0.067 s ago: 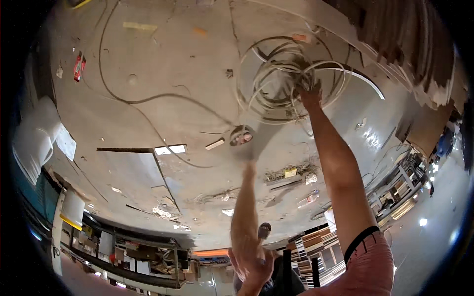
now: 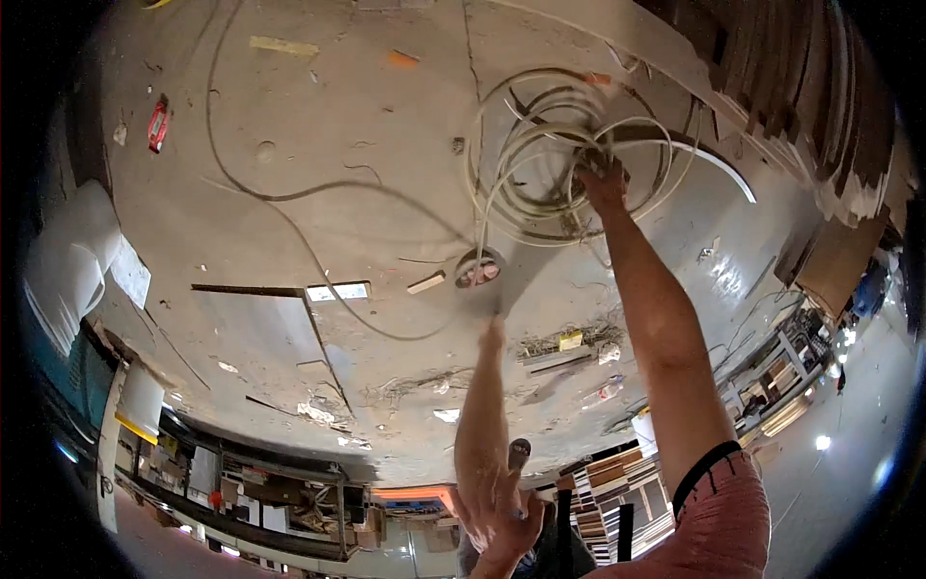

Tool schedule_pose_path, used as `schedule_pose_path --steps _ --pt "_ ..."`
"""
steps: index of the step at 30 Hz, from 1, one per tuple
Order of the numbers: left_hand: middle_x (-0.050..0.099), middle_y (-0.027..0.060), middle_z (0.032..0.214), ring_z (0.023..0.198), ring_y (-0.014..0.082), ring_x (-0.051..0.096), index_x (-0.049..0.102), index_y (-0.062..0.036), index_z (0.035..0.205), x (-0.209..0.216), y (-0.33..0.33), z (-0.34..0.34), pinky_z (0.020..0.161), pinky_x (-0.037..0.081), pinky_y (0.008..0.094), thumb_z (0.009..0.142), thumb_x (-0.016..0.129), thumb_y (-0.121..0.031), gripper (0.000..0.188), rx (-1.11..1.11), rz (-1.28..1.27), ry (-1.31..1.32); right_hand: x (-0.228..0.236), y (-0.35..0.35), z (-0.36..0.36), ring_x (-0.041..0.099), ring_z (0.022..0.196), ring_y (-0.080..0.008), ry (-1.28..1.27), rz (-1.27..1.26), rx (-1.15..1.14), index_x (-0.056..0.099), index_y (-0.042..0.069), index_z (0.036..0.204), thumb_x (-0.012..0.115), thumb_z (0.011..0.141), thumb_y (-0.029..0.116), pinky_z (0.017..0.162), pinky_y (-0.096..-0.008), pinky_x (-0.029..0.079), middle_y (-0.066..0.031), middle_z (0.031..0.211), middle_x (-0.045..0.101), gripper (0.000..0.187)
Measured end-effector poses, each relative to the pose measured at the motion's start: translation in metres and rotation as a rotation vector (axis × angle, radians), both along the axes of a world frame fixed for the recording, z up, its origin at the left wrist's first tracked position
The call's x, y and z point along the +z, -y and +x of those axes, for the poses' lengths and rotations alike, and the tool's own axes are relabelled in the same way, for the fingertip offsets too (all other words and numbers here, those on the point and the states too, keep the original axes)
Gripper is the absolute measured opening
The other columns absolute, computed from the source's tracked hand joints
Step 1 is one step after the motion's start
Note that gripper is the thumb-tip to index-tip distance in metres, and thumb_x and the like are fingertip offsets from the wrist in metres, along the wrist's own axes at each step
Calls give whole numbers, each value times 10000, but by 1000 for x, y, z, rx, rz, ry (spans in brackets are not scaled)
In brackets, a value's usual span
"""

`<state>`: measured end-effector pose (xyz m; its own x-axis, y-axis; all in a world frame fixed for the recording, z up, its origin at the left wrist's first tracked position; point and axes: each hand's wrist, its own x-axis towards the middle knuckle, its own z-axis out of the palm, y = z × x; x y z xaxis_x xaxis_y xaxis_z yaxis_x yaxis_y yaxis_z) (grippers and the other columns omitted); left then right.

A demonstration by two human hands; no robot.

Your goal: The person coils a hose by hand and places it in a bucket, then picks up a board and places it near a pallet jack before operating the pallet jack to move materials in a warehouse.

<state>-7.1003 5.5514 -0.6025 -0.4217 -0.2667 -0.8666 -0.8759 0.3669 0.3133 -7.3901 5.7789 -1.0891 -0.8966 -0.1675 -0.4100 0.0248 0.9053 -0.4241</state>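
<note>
A loose coil of pale cable (image 2: 521,135) hangs or lies at the upper right of centre, over the dirty floor. My right hand (image 2: 600,183) is closed around the gathered strands at the coil's lower right. Left of it and nearer to me, my left hand (image 2: 477,270) grips a strand that runs up into the coil. Motion blurs this hand and its wrist. From near the left hand, a long loose length of cable (image 2: 289,197) trails left and bends toward the far left. Another curve of it sags below.
A flat board (image 2: 256,323) lies on the floor left of centre. Scraps and a red packet (image 2: 157,125) are scattered about. Stacked sheets (image 2: 781,96) stand at the far right, white rolled material (image 2: 72,251) at the left. Loaded shelves (image 2: 260,511) line the lower left.
The view has shifted slightly. The coil's right-hand loops spread a little wider, and the sagging curve of cable near my left hand has swung slightly. Both hands keep their grip.
</note>
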Motion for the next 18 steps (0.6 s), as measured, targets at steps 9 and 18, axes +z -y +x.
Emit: schedule_pose_path --steps 9,18 --pt "449 168 1380 1322 359 379 451 -64 1350 34 3 -8 1145 173 582 783 673 -298 653 144 -169 149 322 44 205 614 767 -271 1015 -218 -283 614 44 1077 480 997 314 712 -431 498 -118 818 641 312" --pt "193 243 1532 1417 442 177 190 -157 1525 194 11 -30 1126 145 621 713 757 -494 1047 -256 -205 -447 966 16 79 419 574 -83 833 -255 -589 574 31 863 616 861 66 512 -275 351 43 646 439 55"
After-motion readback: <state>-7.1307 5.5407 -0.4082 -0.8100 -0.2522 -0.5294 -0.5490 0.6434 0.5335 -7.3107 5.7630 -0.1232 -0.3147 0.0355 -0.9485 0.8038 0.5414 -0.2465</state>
